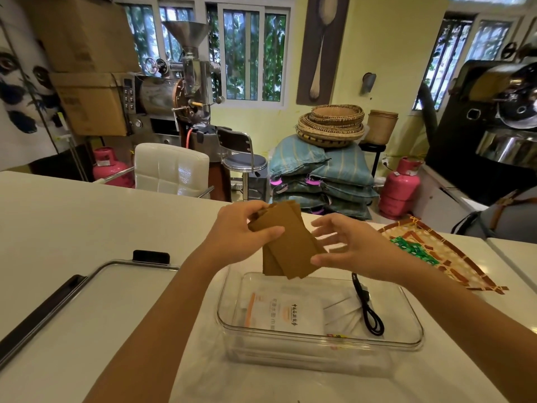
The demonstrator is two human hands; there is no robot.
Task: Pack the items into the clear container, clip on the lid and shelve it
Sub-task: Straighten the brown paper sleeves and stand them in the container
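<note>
A clear container stands on the white counter in front of me. Inside it lie white packets and a coiled black cable. Above its far rim I hold a fanned stack of brown paper pouches. My left hand pinches the stack's upper left corner. My right hand is at the stack's right side, thumb under its lower right corner and fingers spread. The clear lid with black clips lies flat to the left of the container.
A woven bamboo tray with green sachets sits on the counter at the right. Beyond the counter are a white chair, a stool, stacked sacks, pink gas cylinders and roasting machines.
</note>
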